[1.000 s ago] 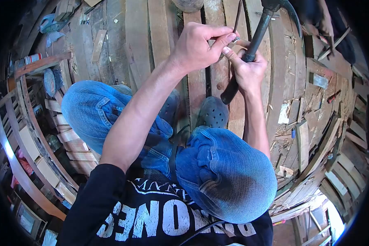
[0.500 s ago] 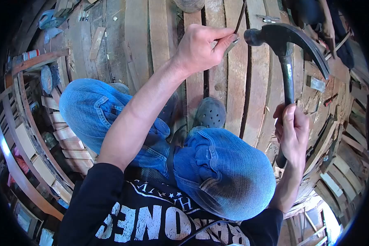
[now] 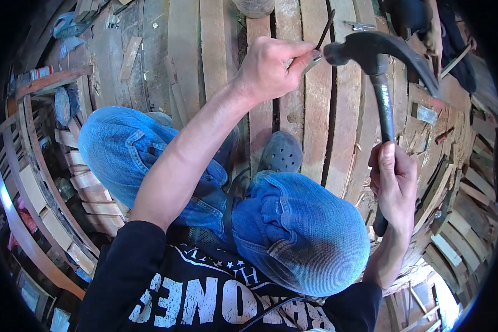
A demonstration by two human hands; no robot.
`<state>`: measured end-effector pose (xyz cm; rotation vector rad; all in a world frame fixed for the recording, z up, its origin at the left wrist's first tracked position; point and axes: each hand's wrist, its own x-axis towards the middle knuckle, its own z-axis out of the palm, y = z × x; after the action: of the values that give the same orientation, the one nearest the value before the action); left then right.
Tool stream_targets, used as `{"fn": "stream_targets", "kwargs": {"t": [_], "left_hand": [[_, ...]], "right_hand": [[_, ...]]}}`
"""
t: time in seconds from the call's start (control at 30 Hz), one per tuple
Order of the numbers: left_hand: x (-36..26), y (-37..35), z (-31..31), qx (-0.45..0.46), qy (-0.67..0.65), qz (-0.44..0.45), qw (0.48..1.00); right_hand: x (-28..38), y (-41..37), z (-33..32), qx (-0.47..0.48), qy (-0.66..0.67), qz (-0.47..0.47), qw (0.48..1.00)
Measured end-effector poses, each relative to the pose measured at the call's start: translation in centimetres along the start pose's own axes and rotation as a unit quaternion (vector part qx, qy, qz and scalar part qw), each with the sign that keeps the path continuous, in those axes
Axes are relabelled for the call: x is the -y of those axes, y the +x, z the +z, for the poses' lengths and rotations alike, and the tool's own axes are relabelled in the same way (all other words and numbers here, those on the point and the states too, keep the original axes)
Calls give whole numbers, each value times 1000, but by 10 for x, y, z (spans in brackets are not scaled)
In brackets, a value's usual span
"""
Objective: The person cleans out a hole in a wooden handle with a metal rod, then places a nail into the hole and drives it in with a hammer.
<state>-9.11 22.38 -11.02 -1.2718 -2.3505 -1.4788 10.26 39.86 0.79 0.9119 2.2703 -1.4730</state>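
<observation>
My left hand is closed in a pinch, thumb against forefinger, out over the planks. Up from its fingertips sticks a long, thin, dark nail, slightly bent near the top; its lower part is hidden by the fingers. My right hand wraps round the lower handle of a claw hammer, thumb laid along the grip. The hammer's head is raised, its striking face close to the right of the left fingertips and its claw pointing away to the right.
Rough wooden planks lie below, with dark gaps between them. A wooden frame and stacked wood pieces stand at left. More stacked boards line the right side. A small metal plate lies at right. Someone in dark clothing shows at upper right.
The hammer head has shifted slightly left, nearer the left fingertips. The nail has tilted a little in the left hand. At upper right, the other person has moved.
</observation>
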Motion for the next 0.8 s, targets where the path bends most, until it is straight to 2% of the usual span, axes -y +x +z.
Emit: {"fn": "stream_targets", "kwargs": {"t": [0.07,0.2,0.27,0.37,0.5,0.73,0.8], "left_hand": [[-3,0,-2,17,-1,-22,1000],[0,-1,2,-4,-3,2,1000],[0,-3,2,7,-8,-24,1000],[-1,-3,3,10,-13,-21,1000],[-2,-4,5,5,-8,-18,1000],[1,-5,7,-8,-3,-14,1000],[-1,-4,8,-15,-2,-10,1000]], "right_hand": [[1,-2,0,-3,53,-3,999],[2,3,2,13,-2,4,1000],[3,2,0,19,8,13,1000],[7,-1,-2,14,84,24,996],[2,4,-1,20,1,6,1000],[0,0,0,9,99,17,995],[-1,3,2,22,44,9,999]]}}
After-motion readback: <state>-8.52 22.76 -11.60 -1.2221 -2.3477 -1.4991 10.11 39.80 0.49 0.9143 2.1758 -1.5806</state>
